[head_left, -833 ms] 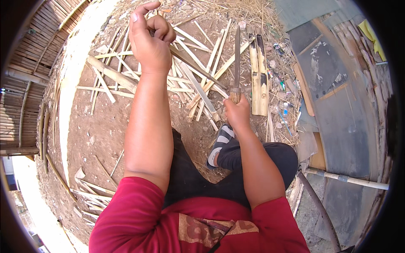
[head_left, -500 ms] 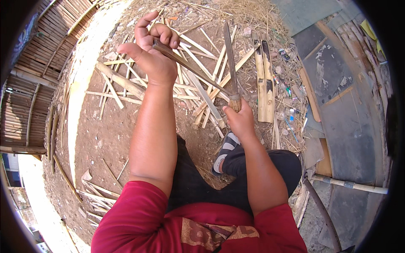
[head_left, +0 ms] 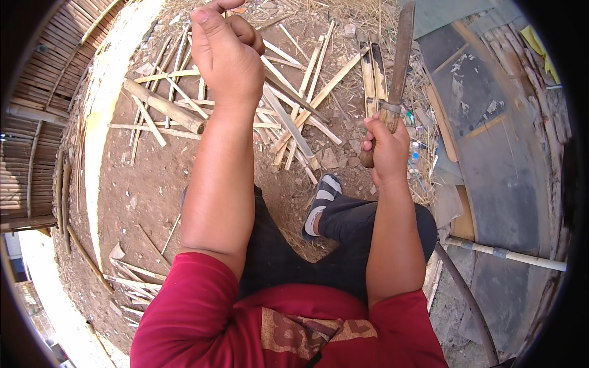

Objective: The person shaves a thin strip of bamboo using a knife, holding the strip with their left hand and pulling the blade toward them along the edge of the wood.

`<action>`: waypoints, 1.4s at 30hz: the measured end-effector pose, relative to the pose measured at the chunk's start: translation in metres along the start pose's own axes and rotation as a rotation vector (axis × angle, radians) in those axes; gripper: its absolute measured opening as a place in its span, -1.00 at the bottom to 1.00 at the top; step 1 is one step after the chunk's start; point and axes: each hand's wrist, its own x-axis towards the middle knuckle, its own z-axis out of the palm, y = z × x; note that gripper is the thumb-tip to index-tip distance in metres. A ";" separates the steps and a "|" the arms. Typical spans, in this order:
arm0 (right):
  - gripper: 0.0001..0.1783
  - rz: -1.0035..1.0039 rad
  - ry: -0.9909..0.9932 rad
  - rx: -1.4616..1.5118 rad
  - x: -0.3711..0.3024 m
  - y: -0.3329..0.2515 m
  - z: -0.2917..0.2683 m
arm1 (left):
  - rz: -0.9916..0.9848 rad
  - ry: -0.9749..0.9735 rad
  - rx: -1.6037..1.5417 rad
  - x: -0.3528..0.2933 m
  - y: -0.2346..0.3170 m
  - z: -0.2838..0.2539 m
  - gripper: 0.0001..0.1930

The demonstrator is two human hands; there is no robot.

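Observation:
Raised at the upper left, my left hand (head_left: 228,58) has its fingers curled round one end of a thin brown bamboo strip (head_left: 300,101). The strip slants down to the right, and the hand hides its near end. My right hand (head_left: 389,144) grips a machete (head_left: 402,67) by its wooden handle. The long dark blade points up and away, apart from the strip. Beyond and below the hands, several pale split bamboo strips (head_left: 294,132) lie crossed on the dirt ground.
A thick bamboo pole (head_left: 165,105) lies at the left. Two blackened bamboo halves (head_left: 369,76) lie behind the machete. Dark sheets (head_left: 509,165) line the right side, a woven bamboo wall (head_left: 27,165) the left. My sandalled foot (head_left: 322,202) is below the strips.
My right hand has swung the machete right, away from the bamboo strip. My left hand has risen a little, and its fingers have closed further round the strip.

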 end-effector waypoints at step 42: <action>-0.52 0.083 -0.039 0.269 0.020 -0.045 0.061 | 0.194 0.103 -0.534 0.021 0.109 -0.080 -0.60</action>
